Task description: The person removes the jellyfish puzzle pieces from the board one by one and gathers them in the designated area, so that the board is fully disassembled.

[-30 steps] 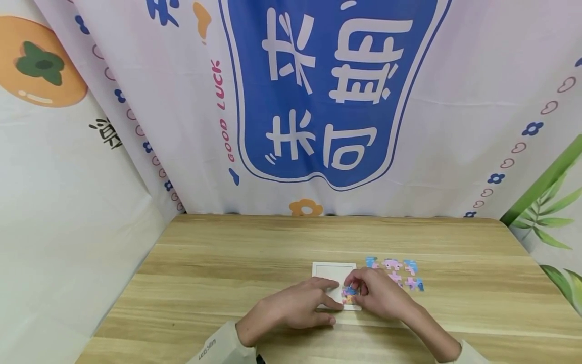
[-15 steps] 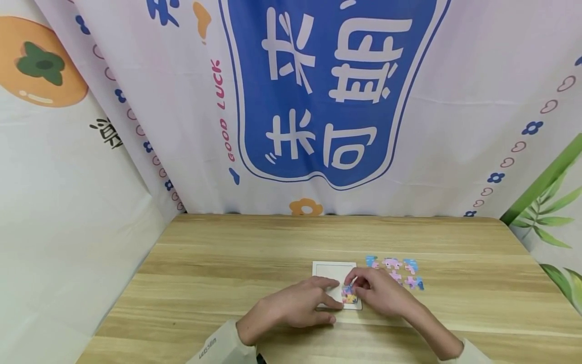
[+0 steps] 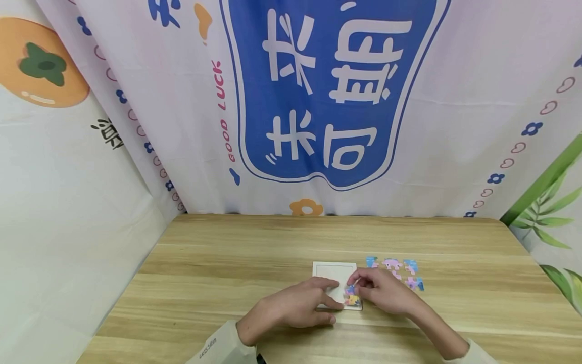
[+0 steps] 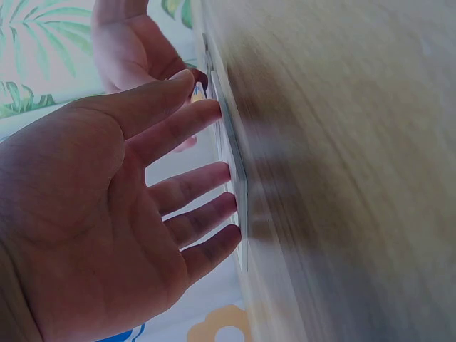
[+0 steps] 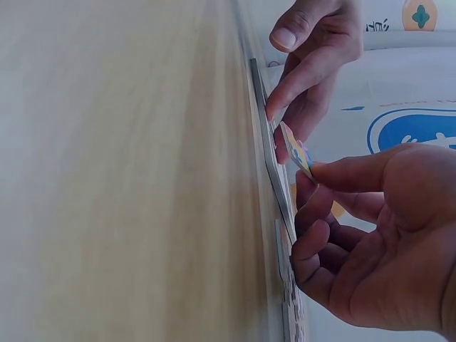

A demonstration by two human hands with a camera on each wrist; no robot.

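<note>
A white puzzle tray [image 3: 333,269] lies flat on the wooden table. My left hand [image 3: 297,304] rests its fingertips on the tray; in the left wrist view its fingers [image 4: 196,187] are spread and nearly straight. Between thumb and forefinger, my right hand [image 3: 384,292] pinches a small cluster of joined jigsaw pieces [image 3: 352,299], yellow, pink and blue, over the tray's near right corner. The right wrist view has these pieces [image 5: 294,152] tilted up from the tray, close to the left fingertips. The right hand's other fingers are curled.
Several loose jigsaw pieces [image 3: 411,266], pink and blue, lie on the table [image 3: 236,258] just right of the tray, some partly behind the right hand. A printed cloth [image 3: 423,167] hangs at the table's far edge.
My right hand has shifted slightly right, and the pinched jigsaw pieces have moved slightly right with it. My left hand keeps its place on the tray.
</note>
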